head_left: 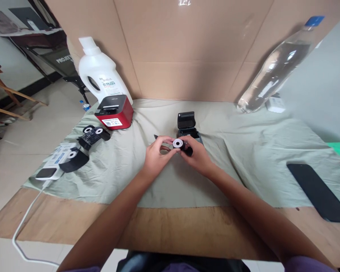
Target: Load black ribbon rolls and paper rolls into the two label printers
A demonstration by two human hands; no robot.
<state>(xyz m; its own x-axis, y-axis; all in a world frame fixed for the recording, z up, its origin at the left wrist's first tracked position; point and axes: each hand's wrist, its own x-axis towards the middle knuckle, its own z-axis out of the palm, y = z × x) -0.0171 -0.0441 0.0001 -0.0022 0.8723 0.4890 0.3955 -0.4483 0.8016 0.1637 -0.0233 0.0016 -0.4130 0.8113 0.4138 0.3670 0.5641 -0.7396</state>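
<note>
Both my hands meet over the middle of the pale green cloth (243, 151). My left hand (155, 156) and my right hand (196, 155) are closed around a small black roll with a white core (178, 144), held between their fingertips just above the cloth. Right behind it stands a small black label printer (187, 126) with its lid flipped open. The fingers hide most of the roll's black body.
A red-and-black printer (114, 112) and a white detergent jug (98, 73) stand at the back left. Black rolls (93, 136) and a white device with a cable (49, 172) lie left. A clear water bottle (274, 68) leans back right; a dark phone (319, 190) lies right.
</note>
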